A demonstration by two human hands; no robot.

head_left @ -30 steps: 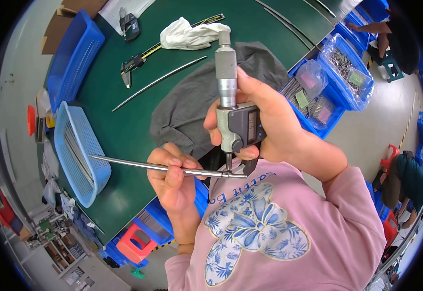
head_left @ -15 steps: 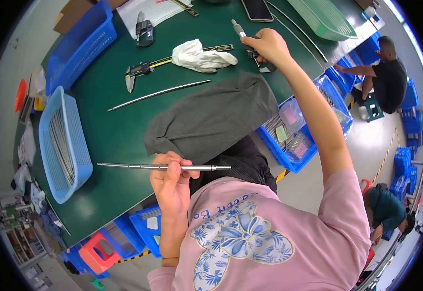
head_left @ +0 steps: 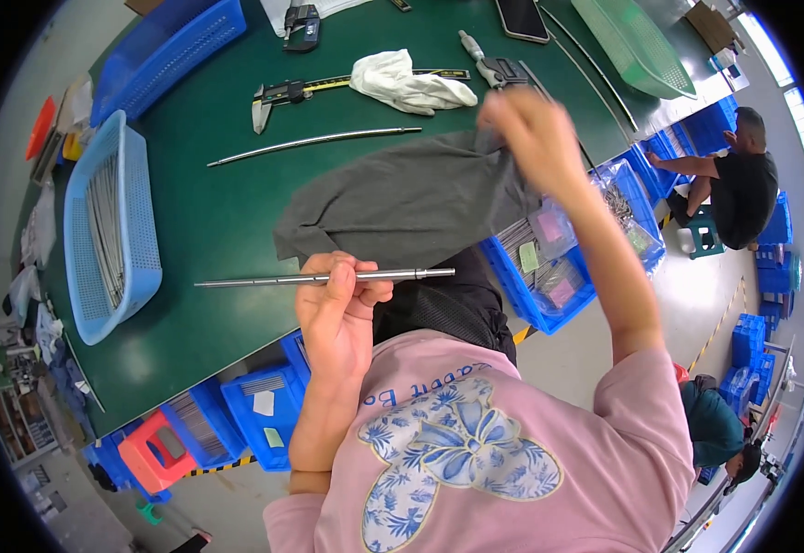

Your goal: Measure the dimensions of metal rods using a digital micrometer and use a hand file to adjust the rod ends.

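My left hand [head_left: 337,309] pinches a thin stepped metal rod [head_left: 277,280] between thumb and fingers, holding it level above the table's near edge. My right hand [head_left: 538,143] is smeared by motion over the right end of a dark grey cloth [head_left: 393,198]; whether it touches the cloth cannot be made out. Just beyond that hand lies a micrometer [head_left: 502,72] on the green table [head_left: 199,240]. Past the cloth is a second metal rod [head_left: 314,146]. A caliper [head_left: 284,94] lies further back, partly under a white glove [head_left: 407,85].
A light blue basket [head_left: 147,226] of rods stands left, a darker blue basket [head_left: 167,64] behind it. Another micrometer [head_left: 301,29], a phone [head_left: 522,18] and a green basket [head_left: 637,55] lie at the back. A blue bin [head_left: 549,318] with bagged parts sits right. Two people work beyond.
My right hand has let go of the micrometer, which now lies on the table, and has drawn back toward the cloth. My left hand still holds the rod.
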